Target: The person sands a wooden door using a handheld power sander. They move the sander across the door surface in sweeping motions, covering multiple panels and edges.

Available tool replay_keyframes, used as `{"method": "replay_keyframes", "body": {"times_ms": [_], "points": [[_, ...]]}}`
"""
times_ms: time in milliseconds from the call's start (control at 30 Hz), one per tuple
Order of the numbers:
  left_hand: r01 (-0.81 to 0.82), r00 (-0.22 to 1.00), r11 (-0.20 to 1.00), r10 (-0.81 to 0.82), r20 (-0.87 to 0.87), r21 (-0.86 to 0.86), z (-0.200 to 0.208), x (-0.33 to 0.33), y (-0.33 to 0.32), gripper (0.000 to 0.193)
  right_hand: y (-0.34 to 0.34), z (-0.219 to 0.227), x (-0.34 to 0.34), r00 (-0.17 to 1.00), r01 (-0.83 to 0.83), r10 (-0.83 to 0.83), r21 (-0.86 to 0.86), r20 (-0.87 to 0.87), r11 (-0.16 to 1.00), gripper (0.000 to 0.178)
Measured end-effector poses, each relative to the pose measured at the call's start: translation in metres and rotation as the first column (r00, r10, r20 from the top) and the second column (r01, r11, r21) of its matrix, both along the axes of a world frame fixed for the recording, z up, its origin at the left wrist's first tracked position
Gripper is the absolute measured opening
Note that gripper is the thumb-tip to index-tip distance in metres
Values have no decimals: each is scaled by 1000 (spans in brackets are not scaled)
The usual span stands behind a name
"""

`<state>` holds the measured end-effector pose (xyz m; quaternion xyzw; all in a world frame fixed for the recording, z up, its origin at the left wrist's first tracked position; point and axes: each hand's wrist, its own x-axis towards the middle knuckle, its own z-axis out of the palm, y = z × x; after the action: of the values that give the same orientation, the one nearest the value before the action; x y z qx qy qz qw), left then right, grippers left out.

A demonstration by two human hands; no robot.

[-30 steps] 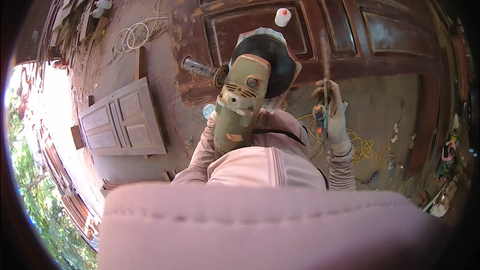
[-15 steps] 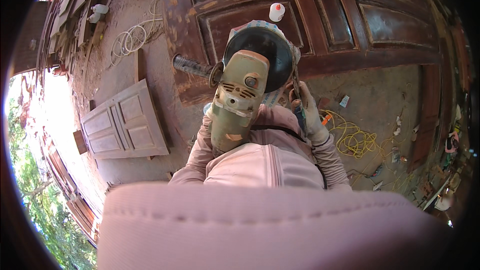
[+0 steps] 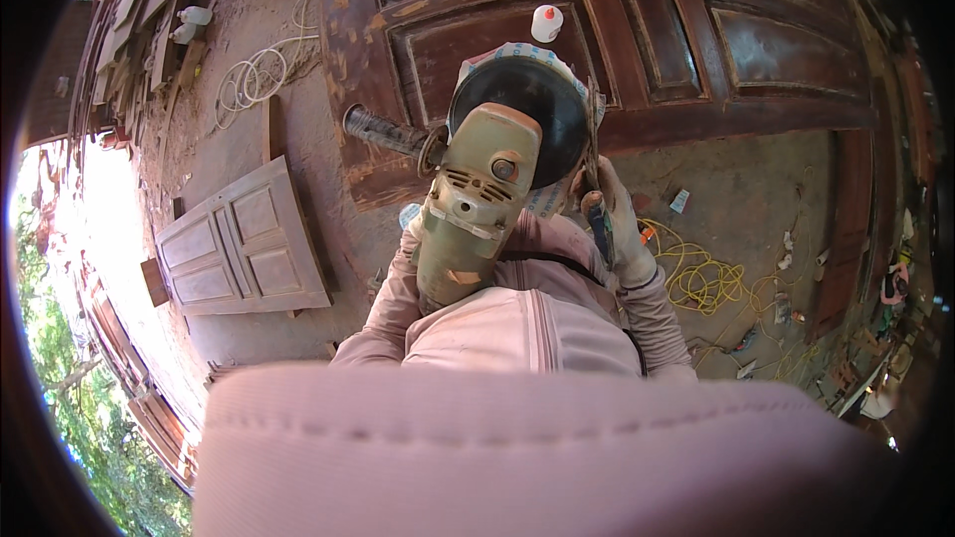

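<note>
angle grinder (image 3: 477,209) held up close over the lap, dusty green body pointing away, black disc (image 3: 522,114) at its far end, side handle (image 3: 383,132) sticking out to the grinder's left. right hand (image 3: 617,224), gloved, just right of the disc, fingers clamped on a slim tool with a blue grip (image 3: 600,229) whose metal end reaches up along the disc's rim; looks like work on the disc or its fastening, under way rather than finished. nothing shows the disc off or freshly seated, so hard to judge how much is left. beyond the grinder, large dark wooden door (image 3: 617,30) flat on the ground, finish worn in patches and glossy elsewhere, so surface work on it appears only partly done. small white bottle with red cap (image 3: 546,23) standing on the door just past the disc.

left hand hidden under the grinder body; only the sleeve visible, grip impossible to tell. tool's tip lost against the disc edge. lower part of the view blocked by pink cloth (image 3: 517,447). yellow cord (image 3: 706,283) on the ground right of the grinder, smaller pale door (image 3: 239,244) to its left.
</note>
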<state>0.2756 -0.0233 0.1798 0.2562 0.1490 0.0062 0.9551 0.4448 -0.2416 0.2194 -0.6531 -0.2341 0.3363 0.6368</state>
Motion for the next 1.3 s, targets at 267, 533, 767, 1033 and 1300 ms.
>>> {"method": "replay_keyframes", "body": {"times_ms": [267,533,767,1033,1300], "points": [[55,998,989,-53,-17,136,13,2,10,64,-3,-5,1,997,32,-33,9,70,999,53],[29,1000,978,-30,5,206,14,-2,8,64,-8,0,27,988,-53,54,-12,147,999,65],[35,999,965,-40,13,260,18,0,7,64,-14,23,34,985,-105,108,-26,136,994,72],[23,999,958,-34,34,287,19,4,3,63,-32,21,49,912,-137,201,-196,358,971,56],[-6,998,949,-16,66,316,15,5,-1,63,-30,42,48,926,-113,153,-131,345,985,75]]}}
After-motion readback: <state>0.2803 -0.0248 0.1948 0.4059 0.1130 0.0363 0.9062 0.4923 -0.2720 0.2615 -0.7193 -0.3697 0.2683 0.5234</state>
